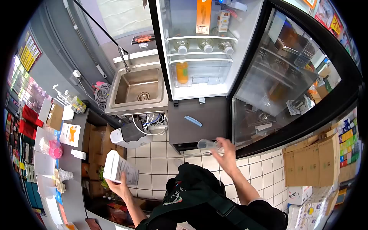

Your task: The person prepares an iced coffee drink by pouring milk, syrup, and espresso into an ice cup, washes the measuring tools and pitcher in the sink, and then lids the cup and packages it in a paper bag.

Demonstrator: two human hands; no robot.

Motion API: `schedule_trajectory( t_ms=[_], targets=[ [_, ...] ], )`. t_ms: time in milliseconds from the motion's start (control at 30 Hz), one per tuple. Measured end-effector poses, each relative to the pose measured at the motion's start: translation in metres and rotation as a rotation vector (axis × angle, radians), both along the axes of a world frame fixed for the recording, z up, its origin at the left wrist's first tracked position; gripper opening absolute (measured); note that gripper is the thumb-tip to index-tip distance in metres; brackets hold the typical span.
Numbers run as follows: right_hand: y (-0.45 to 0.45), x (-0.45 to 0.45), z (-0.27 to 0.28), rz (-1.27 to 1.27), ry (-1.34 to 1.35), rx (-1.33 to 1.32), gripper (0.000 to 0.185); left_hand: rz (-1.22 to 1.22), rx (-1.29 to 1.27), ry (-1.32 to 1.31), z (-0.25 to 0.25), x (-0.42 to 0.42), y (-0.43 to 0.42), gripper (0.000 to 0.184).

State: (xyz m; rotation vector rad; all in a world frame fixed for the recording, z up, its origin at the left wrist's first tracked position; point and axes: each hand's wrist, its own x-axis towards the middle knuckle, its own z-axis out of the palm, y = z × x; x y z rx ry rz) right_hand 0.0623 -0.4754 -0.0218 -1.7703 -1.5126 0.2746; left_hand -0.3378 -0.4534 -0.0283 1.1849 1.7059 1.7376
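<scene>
My left hand [119, 187] is closed around a white carton [119, 168] with printed text on its side, held tilted over the floor beside the counter. In my right hand [227, 155] is a clear plastic cup [207, 144], lying sideways with its wide end to the left. Ahead of me the upright fridge [201, 92] stands with its glass door [264, 88] swung out to the right. Inside it are an orange bottle [182, 73], several clear bottles on their sides, a tall orange box [203, 17] and a small white box [223, 20].
Left of the fridge is a steel sink [138, 86] with a tap. A light-blue strip [193, 120] lies on the dark base below the fridge. A white bin [130, 136] stands on the tiles. Cardboard boxes [312, 165] are stacked at right; the grey counter [73, 184] runs along the left.
</scene>
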Motion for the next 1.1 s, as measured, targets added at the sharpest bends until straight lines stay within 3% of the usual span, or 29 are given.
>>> schedule_trajectory(
  t_ms=[167,300,633,800,1100],
  targets=[
    [0.035,0.032,-0.019,-0.314,0.302,0.182,0.047,0.059,-0.027,-0.014,0.004,-0.029,0.01,0.052],
    [0.065,0.052,-0.012,-0.507,0.505,0.357,0.062,0.09,0.003,-0.05,0.008,-0.044,0.032,0.051],
    [0.1,0.066,-0.015,-0.898,0.273,0.433,0.066,0.042,-0.033,-0.001,0.014,-0.108,0.1,0.055],
    [0.113,0.07,-0.014,-1.017,0.197,0.453,0.06,0.044,-0.041,0.023,0.015,-0.134,0.134,0.055],
    [0.123,0.085,-0.021,-1.235,0.047,0.32,0.065,0.034,-0.067,0.033,0.009,-0.147,0.169,0.053]
  ],
)
